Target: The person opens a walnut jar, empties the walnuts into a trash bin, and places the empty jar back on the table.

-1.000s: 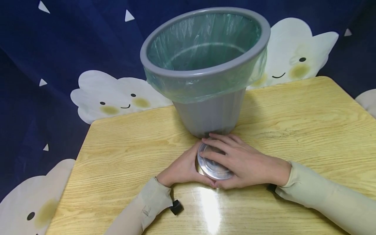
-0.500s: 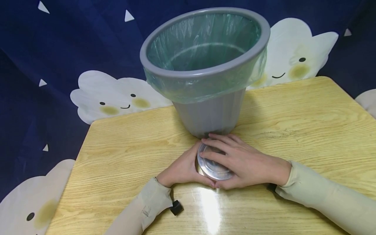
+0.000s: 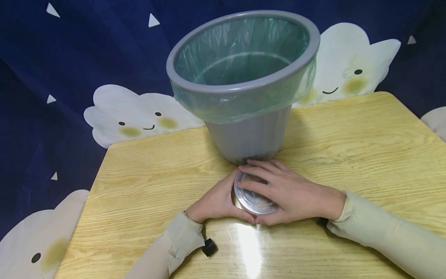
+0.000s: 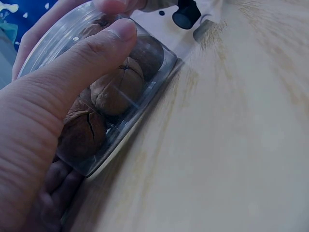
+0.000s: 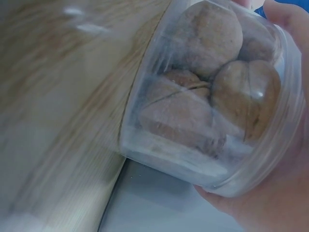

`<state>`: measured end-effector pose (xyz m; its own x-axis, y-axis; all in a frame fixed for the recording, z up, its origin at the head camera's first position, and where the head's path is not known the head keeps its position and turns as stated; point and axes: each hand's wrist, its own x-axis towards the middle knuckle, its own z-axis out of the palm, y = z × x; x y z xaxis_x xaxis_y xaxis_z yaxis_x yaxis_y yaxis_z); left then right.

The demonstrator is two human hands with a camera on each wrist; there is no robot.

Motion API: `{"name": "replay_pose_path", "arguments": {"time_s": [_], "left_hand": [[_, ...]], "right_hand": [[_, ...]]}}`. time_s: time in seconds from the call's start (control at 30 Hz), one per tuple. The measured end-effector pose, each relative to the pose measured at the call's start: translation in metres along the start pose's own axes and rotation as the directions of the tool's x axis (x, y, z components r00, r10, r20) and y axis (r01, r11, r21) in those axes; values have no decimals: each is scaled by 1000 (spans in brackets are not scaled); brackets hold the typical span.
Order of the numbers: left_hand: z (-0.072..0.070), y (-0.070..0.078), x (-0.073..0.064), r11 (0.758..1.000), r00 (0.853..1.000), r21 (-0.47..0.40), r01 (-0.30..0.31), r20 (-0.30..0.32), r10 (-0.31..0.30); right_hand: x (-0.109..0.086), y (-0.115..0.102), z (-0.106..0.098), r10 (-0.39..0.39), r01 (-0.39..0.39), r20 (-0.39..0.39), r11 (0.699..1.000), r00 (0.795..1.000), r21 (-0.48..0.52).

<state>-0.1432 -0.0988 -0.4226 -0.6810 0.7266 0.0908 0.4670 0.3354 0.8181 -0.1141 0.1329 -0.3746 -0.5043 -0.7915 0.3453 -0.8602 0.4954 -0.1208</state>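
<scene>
A clear round plastic jar (image 3: 248, 198) stands on the wooden table, in front of the bin's base. In both wrist views several brown walnuts (image 5: 246, 96) show through its wall, some with cracks along the shell. My left hand (image 3: 220, 199) grips the jar's side, its thumb across the front in the left wrist view. From the right, my right hand (image 3: 292, 197) holds the clear lid (image 5: 289, 104), fingers spread over the top and thumb at the near rim. Both thumb tips meet at the front of the jar. The left fingers behind it are mostly hidden in the head view.
Just behind the jar stands a grey bin (image 3: 249, 139), lined with a green plastic bag (image 3: 240, 102) folded over its rim. The wooden table (image 3: 150, 182) ends at a dark blue curtain (image 3: 115, 46) with white clouds. A small black block (image 3: 209, 247) hangs at my left cuff.
</scene>
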Motion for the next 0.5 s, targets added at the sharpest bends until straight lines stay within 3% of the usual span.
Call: {"name": "replay_pose_path", "arguments": {"time_s": [0.5], "left_hand": [[0, -1, -1, 1000, 1000, 24, 6, -5, -6]], "right_hand": [[0, 1, -1, -6, 6, 6, 1000, 1000, 18]]}}
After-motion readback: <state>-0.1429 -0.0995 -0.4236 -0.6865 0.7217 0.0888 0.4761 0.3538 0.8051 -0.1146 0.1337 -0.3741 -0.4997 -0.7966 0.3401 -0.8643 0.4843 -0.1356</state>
